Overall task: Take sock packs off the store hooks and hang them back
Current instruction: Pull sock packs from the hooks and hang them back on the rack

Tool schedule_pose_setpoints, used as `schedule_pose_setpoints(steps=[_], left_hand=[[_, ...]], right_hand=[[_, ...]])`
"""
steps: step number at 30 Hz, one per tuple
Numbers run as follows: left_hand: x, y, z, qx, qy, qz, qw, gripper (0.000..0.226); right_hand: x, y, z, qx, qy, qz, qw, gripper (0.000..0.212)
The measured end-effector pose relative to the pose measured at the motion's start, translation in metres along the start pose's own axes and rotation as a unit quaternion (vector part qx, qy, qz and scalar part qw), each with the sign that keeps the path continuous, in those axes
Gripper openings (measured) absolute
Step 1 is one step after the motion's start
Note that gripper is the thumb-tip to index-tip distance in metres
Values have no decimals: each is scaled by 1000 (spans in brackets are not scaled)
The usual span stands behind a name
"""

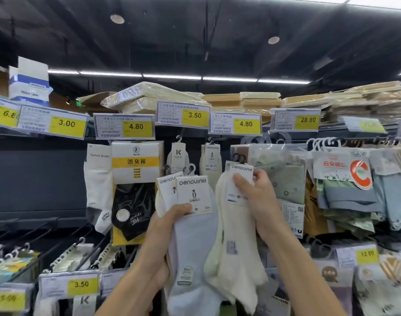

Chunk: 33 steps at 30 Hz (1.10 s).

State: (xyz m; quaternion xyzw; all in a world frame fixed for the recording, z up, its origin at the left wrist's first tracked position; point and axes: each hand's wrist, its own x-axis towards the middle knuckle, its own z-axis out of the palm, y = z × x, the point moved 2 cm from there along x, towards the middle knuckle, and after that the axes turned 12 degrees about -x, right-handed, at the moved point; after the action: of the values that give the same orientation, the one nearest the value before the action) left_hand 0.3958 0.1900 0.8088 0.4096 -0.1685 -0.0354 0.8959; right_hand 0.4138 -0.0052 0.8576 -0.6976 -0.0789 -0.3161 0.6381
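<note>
At the sock rack, the left hand grips two Penguin packs, pale blue in front. The right hand pinches a cream Penguin pack by its card. All are unhooked; rehanging, I judge, remains.

Free room: bare dark back panel at the rack's left edge. Centre is tight. Left hand gripping the blue sock pack and right hand pinching the cream sock pack sit just below the hanging K pack and penguin pack. Held packs nearly touch. Price tags overhang the hooks. Bagged packs crowd the right.
</note>
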Motion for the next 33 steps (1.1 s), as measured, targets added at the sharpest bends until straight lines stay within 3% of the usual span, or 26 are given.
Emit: schedule_pose_setpoints(steps=[11, 14, 22, 25, 27, 29, 30, 33], left_hand=[[2, -1, -20, 23, -31, -21, 999, 73], [2, -2, -22, 22, -31, -24, 999, 72], [6, -3, -20, 11, -24, -20, 999, 71], [7, -3, -18, -2, -23, -18, 1000, 70], [6, -3, -17, -6, -26, -14, 1000, 69], [6, -3, -16, -5, -30, -5, 1000, 68], [6, -3, -15, -3, -33, 3, 999, 67], [8, -1, -9, 1, -49, 39, 998, 53]], right_hand=[[100, 8, 32, -205, 25, -115, 972, 57], [112, 16, 40, -194, -7, -129, 972, 63], [132, 28, 46, -258, -60, -88, 960, 68], [115, 20, 48, -281, -19, -75, 956, 73], [82, 11, 44, -263, 52, -113, 957, 65], [37, 4, 40, -184, 63, -181, 964, 44], [14, 1, 38, -160, 38, -192, 967, 35], [-29, -5, 38, -145, -86, -156, 973, 38]])
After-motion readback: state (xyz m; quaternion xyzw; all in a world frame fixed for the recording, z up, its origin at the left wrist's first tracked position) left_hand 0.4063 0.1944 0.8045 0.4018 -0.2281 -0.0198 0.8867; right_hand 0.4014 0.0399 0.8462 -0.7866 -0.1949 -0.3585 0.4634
